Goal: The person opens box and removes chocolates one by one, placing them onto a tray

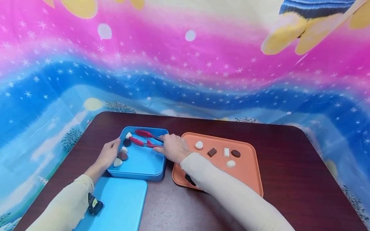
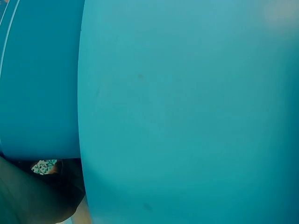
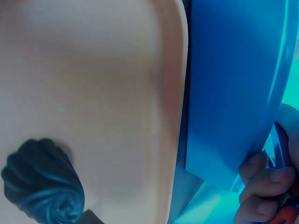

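My right hand grips a pair of red-tipped tongs over the open blue box. The tong heads stand spread apart, and the lower one is right by a white chocolate in the far left corner. Down the box's left side runs a row of white and brown chocolates, with a brown one and a white one nearest me. At the box's left wall, my left hand holds the rim. In the right wrist view, curled fingers wrap the tongs beside the box wall.
An orange tray right of the box carries several white and dark chocolates, including an oval dark one. A ridged dark chocolate lies on it under my right forearm. The blue lid lies in front of the box.
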Available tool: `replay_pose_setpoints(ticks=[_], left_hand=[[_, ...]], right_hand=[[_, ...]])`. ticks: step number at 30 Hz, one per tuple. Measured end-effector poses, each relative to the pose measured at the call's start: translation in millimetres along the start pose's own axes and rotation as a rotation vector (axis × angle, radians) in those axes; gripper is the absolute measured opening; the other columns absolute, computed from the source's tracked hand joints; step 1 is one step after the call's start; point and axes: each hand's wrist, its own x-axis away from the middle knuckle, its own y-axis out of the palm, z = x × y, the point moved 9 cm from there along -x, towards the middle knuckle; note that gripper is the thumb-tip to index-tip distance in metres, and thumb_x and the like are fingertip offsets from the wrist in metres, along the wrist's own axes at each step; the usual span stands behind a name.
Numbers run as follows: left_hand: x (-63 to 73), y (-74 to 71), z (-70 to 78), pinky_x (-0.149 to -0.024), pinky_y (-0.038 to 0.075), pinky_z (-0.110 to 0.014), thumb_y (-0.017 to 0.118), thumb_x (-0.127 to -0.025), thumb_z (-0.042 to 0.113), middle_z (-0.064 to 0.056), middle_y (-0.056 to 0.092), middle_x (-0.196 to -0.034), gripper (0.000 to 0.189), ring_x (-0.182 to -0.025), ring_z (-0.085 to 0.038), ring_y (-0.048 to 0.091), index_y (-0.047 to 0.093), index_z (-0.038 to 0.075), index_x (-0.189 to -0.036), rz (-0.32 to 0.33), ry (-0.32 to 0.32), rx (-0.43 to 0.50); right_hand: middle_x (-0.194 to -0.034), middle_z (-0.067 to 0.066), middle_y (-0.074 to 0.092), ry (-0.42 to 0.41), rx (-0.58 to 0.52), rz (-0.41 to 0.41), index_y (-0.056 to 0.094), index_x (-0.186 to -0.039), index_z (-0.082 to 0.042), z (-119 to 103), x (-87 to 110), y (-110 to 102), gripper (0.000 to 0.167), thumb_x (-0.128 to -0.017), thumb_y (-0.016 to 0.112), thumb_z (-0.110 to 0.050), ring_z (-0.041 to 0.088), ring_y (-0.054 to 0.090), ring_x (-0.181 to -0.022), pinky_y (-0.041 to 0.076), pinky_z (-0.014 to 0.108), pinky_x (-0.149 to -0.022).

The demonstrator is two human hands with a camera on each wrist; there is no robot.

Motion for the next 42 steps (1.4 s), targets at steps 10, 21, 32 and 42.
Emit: replay_pose_setpoints(ticks=[10,21,32,42], left_hand=[[-1.7,-2.7,1.1,-0.12,0.022,-0.07,0.014,-0.109,0.052,-0.028,0.017,-0.167,0.072,-0.153,-0.051,0.018,0.009,0.003,-0.162,0.01,0.003,-0.006],[-2.1,0.7,-1.8,-0.119,0.022,-0.072,0.015,-0.109,0.053,-0.028,0.018,-0.166,0.072,-0.153,-0.051,0.018,0.01,0.003,-0.161,0.005,-0.001,0.005],[-0.7,3.1,0.6,-0.12,0.023,-0.07,0.016,-0.109,0.053,-0.028,0.017,-0.166,0.073,-0.153,-0.051,0.018,0.01,0.002,-0.161,0.007,0.004,0.002],[1.3,0.4,-3.1,-0.117,0.025,-0.073,0.014,-0.109,0.053,-0.028,0.017,-0.166,0.073,-0.152,-0.052,0.019,0.008,0.005,-0.162,-0.003,-0.006,-0.007]], right_hand=[[-0.069,-0.004,0.068,-0.117,0.238,0.063,0.065,-0.137,-0.023,-24.8,3.0,-7.3,0.058,-0.091,0.068,-0.058,0.011,0.065,-0.061,0.051,0.023,-0.047],[-0.074,-0.002,0.07,-0.102,0.192,0.053,0.07,-0.129,-0.022,-26.8,-3.3,5.0,0.051,-0.091,0.068,-0.056,0.013,0.065,-0.067,0.049,0.024,-0.045],[-0.092,-0.001,0.076,-0.084,0.101,0.031,0.066,-0.136,-0.025,-16.8,-2.0,11.9,0.053,-0.092,0.069,-0.054,0.012,0.064,-0.071,0.047,0.023,-0.046],[-0.052,-0.001,0.051,-0.105,-0.022,0.055,0.059,-0.144,-0.027,-19.6,16.4,-1.9,0.058,-0.093,0.067,-0.054,0.015,0.046,-0.043,0.026,0.023,-0.036]])
